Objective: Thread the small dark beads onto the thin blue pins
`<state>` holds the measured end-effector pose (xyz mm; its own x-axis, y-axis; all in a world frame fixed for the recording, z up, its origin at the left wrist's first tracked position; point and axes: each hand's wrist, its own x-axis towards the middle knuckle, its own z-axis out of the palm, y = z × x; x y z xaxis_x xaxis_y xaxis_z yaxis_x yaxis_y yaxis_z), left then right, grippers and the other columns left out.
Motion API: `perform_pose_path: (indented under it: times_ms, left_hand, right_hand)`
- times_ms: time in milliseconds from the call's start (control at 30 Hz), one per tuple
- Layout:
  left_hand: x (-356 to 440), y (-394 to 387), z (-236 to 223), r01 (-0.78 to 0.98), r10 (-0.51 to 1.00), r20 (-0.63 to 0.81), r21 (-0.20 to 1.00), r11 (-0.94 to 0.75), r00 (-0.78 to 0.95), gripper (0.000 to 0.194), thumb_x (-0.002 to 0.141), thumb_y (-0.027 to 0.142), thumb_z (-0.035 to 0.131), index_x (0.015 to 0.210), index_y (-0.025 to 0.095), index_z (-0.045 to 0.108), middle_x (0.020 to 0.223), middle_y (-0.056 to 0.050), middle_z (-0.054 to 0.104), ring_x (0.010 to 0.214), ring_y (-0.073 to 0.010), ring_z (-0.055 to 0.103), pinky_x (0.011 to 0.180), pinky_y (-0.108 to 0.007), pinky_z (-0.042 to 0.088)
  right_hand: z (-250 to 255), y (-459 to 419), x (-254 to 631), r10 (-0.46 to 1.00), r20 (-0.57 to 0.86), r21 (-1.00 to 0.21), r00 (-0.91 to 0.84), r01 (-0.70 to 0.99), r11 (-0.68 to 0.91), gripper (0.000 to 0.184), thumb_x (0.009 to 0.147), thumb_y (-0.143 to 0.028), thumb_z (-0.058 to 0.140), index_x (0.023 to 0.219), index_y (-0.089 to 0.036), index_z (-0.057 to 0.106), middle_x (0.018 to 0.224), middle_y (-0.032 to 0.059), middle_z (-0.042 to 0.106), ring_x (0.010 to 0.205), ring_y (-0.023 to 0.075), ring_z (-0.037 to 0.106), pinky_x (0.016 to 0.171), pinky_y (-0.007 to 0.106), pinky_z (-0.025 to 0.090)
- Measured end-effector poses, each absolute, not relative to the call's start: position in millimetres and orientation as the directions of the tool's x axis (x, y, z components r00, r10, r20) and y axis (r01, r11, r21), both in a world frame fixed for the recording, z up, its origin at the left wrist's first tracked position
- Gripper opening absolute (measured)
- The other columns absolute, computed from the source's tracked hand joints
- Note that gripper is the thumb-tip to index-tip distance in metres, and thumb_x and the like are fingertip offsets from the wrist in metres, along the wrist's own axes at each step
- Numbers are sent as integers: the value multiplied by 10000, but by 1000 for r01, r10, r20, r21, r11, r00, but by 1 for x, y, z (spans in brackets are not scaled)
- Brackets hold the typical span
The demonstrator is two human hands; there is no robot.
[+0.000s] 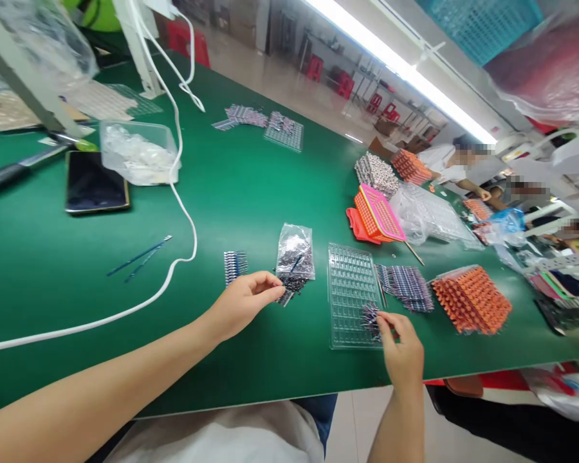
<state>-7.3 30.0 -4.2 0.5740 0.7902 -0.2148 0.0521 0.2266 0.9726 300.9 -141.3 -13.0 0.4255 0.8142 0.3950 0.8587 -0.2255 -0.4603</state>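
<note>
My left hand (244,302) rests on the green table (251,193), fingers pinched at a small heap of dark parts (292,286) spilled from a clear plastic bag (296,252). My right hand (400,347) is closed in a pinch at the near right corner of a clear plastic tray (350,283), on a small cluster of dark parts (370,316) lying there. A short row of blue parts (235,265) lies just left of the bag.
A white cable (186,218) crosses the table. A phone (95,183) and a clear tub (137,151) sit far left. Orange part racks (473,299), a pink basket (379,212), and striped part stacks (405,287) stand right. Other people work at the far right.
</note>
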Motion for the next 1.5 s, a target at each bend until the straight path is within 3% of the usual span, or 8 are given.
perform_pose_path:
  times_ms: [133,300,433,767,867,1233,1400,1500]
  left_hand:
    - [-6,34,-7,-9,836,-241,959,282,493,219,814,388,677,836,173,644,785,0,645,778,-167,594,785,-294,457]
    - [-4,34,-11,-7,849,-251,958,287,465,207,803,369,673,829,166,646,766,3,638,753,-162,584,783,-306,453]
    - [-4,35,-13,-2,848,-238,963,271,473,204,804,370,666,818,168,643,754,4,637,742,-160,585,769,-301,456]
    - [-2,39,-19,-57,856,-204,964,261,475,229,780,390,681,802,164,645,755,-6,645,756,-176,600,763,-311,471]
    - [-2,39,-20,-73,851,-203,960,271,483,218,780,375,687,808,164,644,763,-4,641,759,-172,599,775,-312,468]
    - [-2,34,-21,15,795,-216,968,252,567,200,790,370,671,810,174,636,759,-7,670,760,-184,632,763,-315,483]
    - [-1,24,-11,-84,706,-220,926,368,673,159,801,316,678,808,173,609,948,-72,754,902,-197,669,841,-325,485]
    - [-2,14,-3,-133,655,-218,887,443,723,154,802,299,691,807,171,606,931,-66,748,903,-190,666,866,-338,486]
  right_hand:
    - [-24,-141,315,800,474,-244,368,928,-283,431,948,-526,485,1006,-177,731,934,122,657,927,275,602,832,422,469]
    - [-27,-116,263,864,452,-313,223,946,-80,270,973,-370,512,1079,-201,694,987,101,655,950,243,608,848,390,483]
    - [-26,-84,218,948,318,-350,1,929,117,233,985,-229,471,1110,-216,668,966,83,653,910,222,606,811,371,494]
    - [-32,-47,187,964,182,-2,-192,981,196,235,966,-140,469,1066,-177,678,908,91,651,820,227,561,716,351,421]
    - [-34,-44,185,967,177,22,-184,983,183,210,962,-141,478,1054,-166,666,902,88,652,813,227,560,709,344,411]
    - [-35,-39,185,972,229,-216,-60,970,111,146,855,-113,525,768,-184,618,732,27,589,670,168,557,651,283,413]
    - [-15,-68,172,970,192,-688,152,725,23,113,885,-179,549,799,-212,614,740,-13,585,647,132,540,614,249,429]
    - [-10,-81,164,932,255,-796,259,604,49,109,909,-205,557,823,-221,621,775,-7,602,699,143,560,634,260,435]
